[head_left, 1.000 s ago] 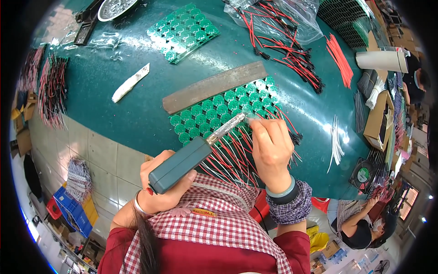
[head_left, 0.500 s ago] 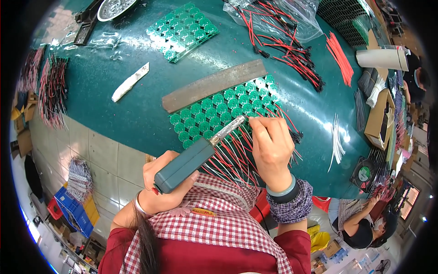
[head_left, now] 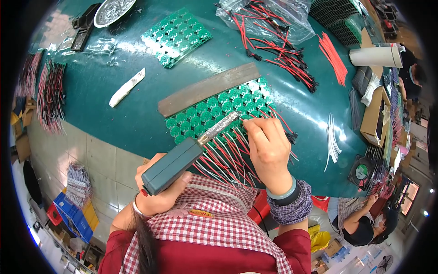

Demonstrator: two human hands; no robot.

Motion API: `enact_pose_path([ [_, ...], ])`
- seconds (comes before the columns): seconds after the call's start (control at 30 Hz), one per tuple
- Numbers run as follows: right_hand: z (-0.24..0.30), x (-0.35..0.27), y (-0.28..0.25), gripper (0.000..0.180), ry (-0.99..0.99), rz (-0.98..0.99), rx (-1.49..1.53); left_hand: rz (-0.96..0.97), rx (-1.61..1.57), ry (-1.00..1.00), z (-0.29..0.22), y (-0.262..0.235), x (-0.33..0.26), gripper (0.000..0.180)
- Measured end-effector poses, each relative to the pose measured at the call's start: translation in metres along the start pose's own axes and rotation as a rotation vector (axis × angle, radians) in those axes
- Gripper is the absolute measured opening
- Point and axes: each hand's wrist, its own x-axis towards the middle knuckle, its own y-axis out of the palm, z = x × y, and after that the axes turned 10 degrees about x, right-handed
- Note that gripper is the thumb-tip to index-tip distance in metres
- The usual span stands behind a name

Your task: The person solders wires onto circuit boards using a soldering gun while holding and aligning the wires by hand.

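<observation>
Gripping the grey-handled soldering tool point(head_left: 175, 164) in my left hand point(head_left: 159, 187), I have all fingers wrapped tight round its boxy handle, and its metal barrel reaches up and to the right from my fist, ending over the green panel of round circuit boards point(head_left: 214, 112). My right hand point(head_left: 269, 150) sits just to the right of that tip, fingertips pinched narrow on something thin at the panel's near edge; what it is I cannot tell, though red and white wires point(head_left: 228, 157) fan out from the panel beneath my palm and toward my chest. Both hands are near each other, the tool's tip just beside my right fingertips. Beyond the panel, touching its far edge, lies a long grey-brown flat bar point(head_left: 207, 89). Further off to my left rests a small white knife point(head_left: 126, 87), well apart from my grip, on the green table point(head_left: 123, 123).
</observation>
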Motion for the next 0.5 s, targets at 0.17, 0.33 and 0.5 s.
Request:
enact_pose_path([
  [0.17,-0.039,0.031,-0.034,0.011,0.047,0.022,-0.021,-0.040,0.044,-0.015,0.001,-0.001,0.004,0.024],
  [0.33,-0.101,0.072,-0.027,0.014,0.002,-0.025,-0.005,-0.044,0.064,0.012,-0.003,0.000,0.010,0.024],
  [0.5,-0.109,0.099,-0.006,0.017,-0.041,0.023,0.040,-0.041,0.061,-0.001,-0.004,0.001,0.009,0.025],
])
